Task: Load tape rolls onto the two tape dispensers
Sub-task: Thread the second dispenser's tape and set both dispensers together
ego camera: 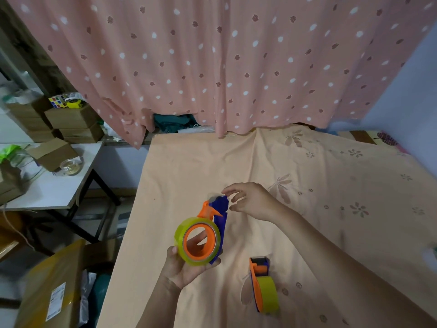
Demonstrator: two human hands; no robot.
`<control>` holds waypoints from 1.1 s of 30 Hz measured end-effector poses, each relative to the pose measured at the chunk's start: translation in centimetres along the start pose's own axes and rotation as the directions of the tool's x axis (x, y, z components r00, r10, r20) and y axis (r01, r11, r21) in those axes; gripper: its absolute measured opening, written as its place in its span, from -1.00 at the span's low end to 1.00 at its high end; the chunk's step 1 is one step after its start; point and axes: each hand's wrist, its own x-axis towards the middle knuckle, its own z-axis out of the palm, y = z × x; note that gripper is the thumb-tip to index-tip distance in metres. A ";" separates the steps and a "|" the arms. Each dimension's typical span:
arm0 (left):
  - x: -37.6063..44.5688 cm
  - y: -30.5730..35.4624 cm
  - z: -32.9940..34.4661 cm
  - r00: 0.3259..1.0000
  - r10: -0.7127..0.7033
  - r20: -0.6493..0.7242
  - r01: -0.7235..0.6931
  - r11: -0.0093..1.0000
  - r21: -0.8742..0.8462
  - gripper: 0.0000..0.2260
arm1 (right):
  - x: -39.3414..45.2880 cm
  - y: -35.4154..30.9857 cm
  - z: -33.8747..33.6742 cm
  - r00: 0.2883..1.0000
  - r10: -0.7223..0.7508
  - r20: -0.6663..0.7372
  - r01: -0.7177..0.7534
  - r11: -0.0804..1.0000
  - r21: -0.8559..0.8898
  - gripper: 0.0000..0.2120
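Observation:
My left hand (186,268) grips a blue and orange tape dispenser (218,209) from below, above the table. A yellowish clear tape roll (181,240) sits on its orange hub. At the dispenser's blue front end my right hand (250,201) hovers with thumb and fingers slightly apart, and its fingertips touch or nearly touch the tape end there. A second dispenser (257,268), also orange and blue, lies on the cloth to the right with a yellow tape roll (268,293) on it.
The table is covered with a peach floral cloth (319,174). A pink dotted curtain (224,62) hangs behind it. On the left stand a white side table (54,188) with boxes and a glass jar (70,166), and cardboard parcels (52,287) on the floor.

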 end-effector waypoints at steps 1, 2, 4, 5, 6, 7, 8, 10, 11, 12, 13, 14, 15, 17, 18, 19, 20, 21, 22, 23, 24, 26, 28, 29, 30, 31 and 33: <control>0.1 -0.1 0.0 1.000 -0.003 0.003 0.003 1.000 0.004 -0.23 | 0.0 0.1 0.1 1.000 -0.001 -0.016 0.002 1.000 0.012 -0.61; 0.1 -0.1 0.0 1.000 -0.011 0.006 0.011 1.000 0.004 -0.22 | 0.0 0.1 0.2 1.000 -0.001 -0.031 0.002 1.000 0.027 -0.64; 0.2 -0.3 -0.1 1.000 -0.016 0.019 0.016 1.000 0.012 -0.22 | 0.0 0.2 0.4 0.999 0.005 -0.049 -0.001 0.997 0.076 -0.68; 0.2 -0.4 -0.1 1.000 -0.011 0.028 0.011 1.000 0.014 -0.22 | 0.0 0.1 0.5 0.998 0.008 -0.059 -0.002 0.995 0.097 -0.69; 0.3 -0.5 -0.2 0.999 -0.005 0.034 0.005 1.000 0.013 -0.22 | -0.1 0.2 0.6 0.997 0.013 -0.073 -0.005 0.994 0.108 -0.71; 0.3 -0.5 -0.2 0.999 0.001 0.037 -0.002 1.000 0.009 -0.21 | 0.0 0.2 0.6 0.996 0.019 -0.087 -0.009 0.994 0.111 -0.76; 0.4 -0.5 -0.2 0.999 0.006 0.039 -0.006 1.000 0.001 -0.20 | 0.0 0.2 0.7 0.995 0.024 -0.099 -0.013 0.994 0.108 -0.81; 0.4 -0.6 -0.3 0.999 0.007 0.039 -0.007 1.000 -0.015 -0.19 | 0.0 0.3 0.7 0.993 0.021 -0.115 -0.008 0.993 0.116 -0.85; 0.4 -0.6 -0.3 0.999 0.008 0.037 -0.007 1.000 -0.022 -0.18 | -0.1 0.2 0.8 0.992 0.022 -0.126 -0.004 0.990 0.139 -0.84; 0.4 -0.7 -0.4 0.999 0.009 0.034 -0.008 1.000 -0.027 -0.18 | -0.1 0.1 0.8 0.990 0.032 -0.135 -0.007 0.984 0.178 -0.83; 0.5 -0.7 -0.4 1.000 0.011 0.025 -0.010 0.999 -0.030 -0.17 | -0.2 0.0 0.9 0.989 0.048 -0.141 -0.016 0.974 0.224 -0.82; 0.5 -0.8 -0.4 1.000 0.012 0.016 -0.012 0.999 -0.033 -0.17 | -0.3 0.0 0.9 0.987 0.065 -0.144 -0.025 0.965 0.262 -0.82; 0.6 -0.8 -0.3 1.000 0.013 0.007 -0.012 0.999 -0.035 -0.17 | -0.3 -0.1 1.0 0.986 0.074 -0.148 -0.029 0.957 0.288 -0.83; 0.7 -0.9 -0.2 1.000 0.011 -0.004 -0.011 0.999 -0.043 -0.17 | -0.3 0.1 1.2 0.982 0.077 -0.170 -0.022 0.952 0.304 -0.88; 0.8 -0.9 -0.1 1.000 0.008 -0.006 -0.008 0.999 -0.049 -0.17 | -0.3 0.2 1.3 0.979 0.079 -0.186 -0.020 0.954 0.298 -0.90; 0.8 -0.9 -0.1 1.000 0.006 -0.006 -0.007 0.999 -0.051 -0.17 | -0.2 0.4 1.4 0.976 0.084 -0.202 -0.024 0.958 0.287 -0.90; 0.9 -0.9 0.0 1.000 0.006 -0.008 -0.006 0.999 -0.050 -0.17 | -0.2 0.5 1.5 0.971 0.096 -0.217 -0.034 0.961 0.275 -0.90; 0.9 -1.0 0.0 1.000 0.009 -0.010 -0.009 0.999 -0.046 -0.18 | -0.2 0.7 1.6 0.967 0.113 -0.230 -0.048 0.962 0.270 -0.89; 1.0 -1.0 0.1 1.000 0.012 -0.013 -0.013 0.999 -0.043 -0.18 | -0.2 0.8 1.7 0.962 0.128 -0.242 -0.061 0.961 0.268 -0.87; 1.0 -1.1 0.1 1.000 0.014 -0.018 -0.015 0.999 -0.043 -0.18 | -0.3 0.9 1.7 0.958 0.139 -0.252 -0.069 0.962 0.265 -0.85; 1.0 -1.2 0.1 1.000 0.013 -0.024 -0.014 0.999 -0.051 -0.17 | -0.3 0.9 1.8 0.955 0.142 -0.261 -0.072 0.963 0.260 -0.84; 1.0 -1.2 0.1 0.999 0.007 -0.033 -0.009 0.997 -0.071 -0.17 | -0.4 1.1 1.9 0.950 0.140 -0.279 -0.067 0.965 0.254 -0.85; 1.0 -1.3 0.3 0.999 0.011 -0.042 -0.014 0.997 -0.081 -0.17 | -0.5 1.2 2.1 0.948 0.131 -0.291 -0.058 0.968 0.245 -0.88; 1.0 -1.4 0.3 0.999 0.013 -0.051 -0.017 0.996 -0.087 -0.17 | -0.5 1.3 2.2 0.948 0.125 -0.291 -0.054 0.970 0.238 -0.89; 0.9 -1.5 0.4 0.998 0.014 -0.059 -0.020 0.995 -0.095 -0.18 | -0.5 1.3 2.3 0.949 0.120 -0.290 -0.051 0.971 0.235 -0.89; 0.8 -1.5 0.5 0.998 0.015 -0.063 -0.021 0.995 -0.100 -0.19 | -0.5 1.4 2.4 0.950 0.118 -0.290 -0.050 0.971 0.232 -0.90; 0.7 -1.6 0.6 0.997 0.014 -0.076 -0.022 0.994 -0.103 -0.19 | -0.6 1.4 2.6 0.947 0.118 -0.299 -0.048 0.972 0.231 -0.90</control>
